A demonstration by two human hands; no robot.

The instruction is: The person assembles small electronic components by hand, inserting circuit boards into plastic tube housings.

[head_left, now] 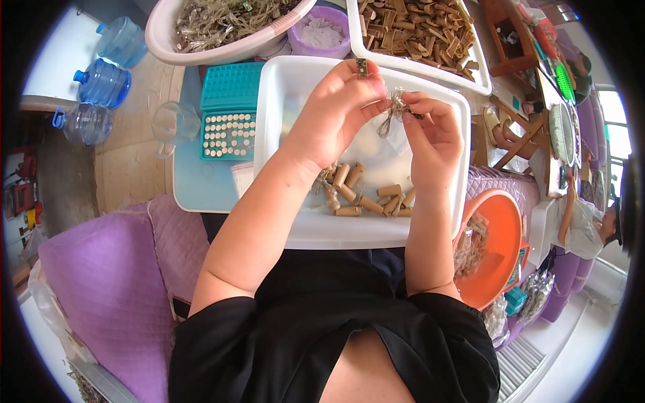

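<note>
Both my hands are raised over a white plastic tub [363, 235]. My left hand [339, 107] is closed, its fingertips pinching one side of a small bundle of thin pale wire [392, 117]. A tiny green circuit board [363, 68] shows at the curled fingers of that same hand. On the bundle's other side, my right hand [433, 138] is closed in a pinch, with a short dark end [414, 115] poking out by its fingertips. Below them in the tub lie several brown cardboard tubes [348, 211], some with wire beside them.
Left of the tub sits a teal case [232, 84] with rows of small round pale pieces; a clear jug [176, 124] is near it. Beyond stand a pink basin [228, 37] of wire bundles and a white tray [420, 75] of cardboard tubes. An orange basin [500, 235] is at right.
</note>
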